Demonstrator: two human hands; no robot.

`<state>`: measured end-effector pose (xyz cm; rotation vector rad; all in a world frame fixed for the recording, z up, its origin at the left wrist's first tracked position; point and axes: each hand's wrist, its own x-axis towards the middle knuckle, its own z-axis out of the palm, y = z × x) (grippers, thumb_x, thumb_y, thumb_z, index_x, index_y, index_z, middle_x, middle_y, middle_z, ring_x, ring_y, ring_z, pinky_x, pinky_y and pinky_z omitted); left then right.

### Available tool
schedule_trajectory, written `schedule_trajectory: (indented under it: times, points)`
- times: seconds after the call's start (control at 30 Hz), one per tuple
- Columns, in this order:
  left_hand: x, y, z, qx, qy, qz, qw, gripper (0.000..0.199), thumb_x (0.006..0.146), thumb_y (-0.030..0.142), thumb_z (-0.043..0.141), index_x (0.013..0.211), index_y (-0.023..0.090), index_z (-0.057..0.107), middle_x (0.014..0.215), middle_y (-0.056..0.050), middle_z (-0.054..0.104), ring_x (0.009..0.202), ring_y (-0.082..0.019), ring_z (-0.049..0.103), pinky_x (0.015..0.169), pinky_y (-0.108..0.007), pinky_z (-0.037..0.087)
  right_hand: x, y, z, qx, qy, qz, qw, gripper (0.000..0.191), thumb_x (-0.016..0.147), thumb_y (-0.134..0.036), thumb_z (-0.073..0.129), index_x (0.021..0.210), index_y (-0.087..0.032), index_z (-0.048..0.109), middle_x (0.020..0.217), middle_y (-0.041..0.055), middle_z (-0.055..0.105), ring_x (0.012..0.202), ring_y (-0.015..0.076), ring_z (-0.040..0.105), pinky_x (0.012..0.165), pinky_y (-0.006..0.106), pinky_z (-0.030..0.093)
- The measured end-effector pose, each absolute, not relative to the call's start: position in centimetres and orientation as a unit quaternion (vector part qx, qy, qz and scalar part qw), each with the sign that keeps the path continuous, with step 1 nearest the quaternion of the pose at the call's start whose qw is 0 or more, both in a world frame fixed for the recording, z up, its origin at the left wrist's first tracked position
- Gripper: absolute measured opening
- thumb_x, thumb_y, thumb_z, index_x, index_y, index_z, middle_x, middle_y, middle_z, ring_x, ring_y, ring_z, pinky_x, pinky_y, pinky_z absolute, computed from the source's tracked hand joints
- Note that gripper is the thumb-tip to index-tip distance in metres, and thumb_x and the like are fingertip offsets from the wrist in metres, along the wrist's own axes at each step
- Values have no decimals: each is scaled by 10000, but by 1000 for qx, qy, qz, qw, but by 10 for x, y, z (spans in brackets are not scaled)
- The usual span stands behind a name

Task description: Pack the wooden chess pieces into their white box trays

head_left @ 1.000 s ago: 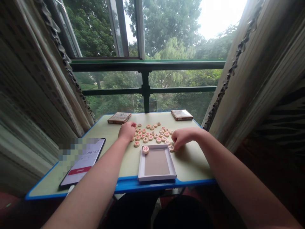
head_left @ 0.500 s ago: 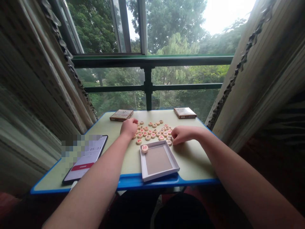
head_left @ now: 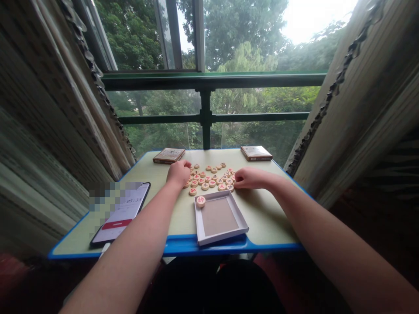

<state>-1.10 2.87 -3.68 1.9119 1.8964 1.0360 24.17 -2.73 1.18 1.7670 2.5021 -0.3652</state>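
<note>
Several round wooden pieces with red or dark characters (head_left: 212, 183) lie loosely grouped on the pale table. At their left edge is my left hand (head_left: 178, 173), its fingers curled; what they hold, if anything, is hidden. My right hand (head_left: 249, 178) rests at the right edge of the group, fingers bent down beside the pieces, their tips partly hidden. Nearer to me sits a shallow open white box (head_left: 222, 218) with a brown bottom. One piece with a red character (head_left: 200, 201) lies in its back left corner.
A flat box (head_left: 169, 155) lies at the table's back left, another flat box (head_left: 256, 153) at the back right. A phone (head_left: 122, 213) lies beside my left forearm. The table (head_left: 271, 226) has a blue edge and stands before a railing and window.
My right hand has moved slightly back, away from me, and a dark-marked piece near it has shifted closer to the group. The whole view has shifted slightly.
</note>
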Motion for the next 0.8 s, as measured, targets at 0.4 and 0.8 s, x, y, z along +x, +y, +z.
schedule_trajectory:
  times: [0.4, 0.8]
  points:
    - [-10, 25, -32, 652, 672, 333, 111, 287, 638, 108, 469, 809, 185, 686, 890, -71, 709, 857, -217, 630, 749, -281, 464, 237, -30, 11, 511, 839, -179, -49, 241, 698, -405, 616, 780, -181, 643, 788, 30, 644, 647, 133, 513, 547, 231, 332]
    - [-14, 21, -21, 649, 657, 367, 111, 259, 638, 158, 443, 714, 175, 690, 733, -50, 701, 714, -183, 617, 662, -256, 447, 230, -27, 0, 531, 823, -156, -127, 155, 754, -314, 582, 740, -163, 614, 705, 19, 630, 589, 106, 490, 551, 212, 332]
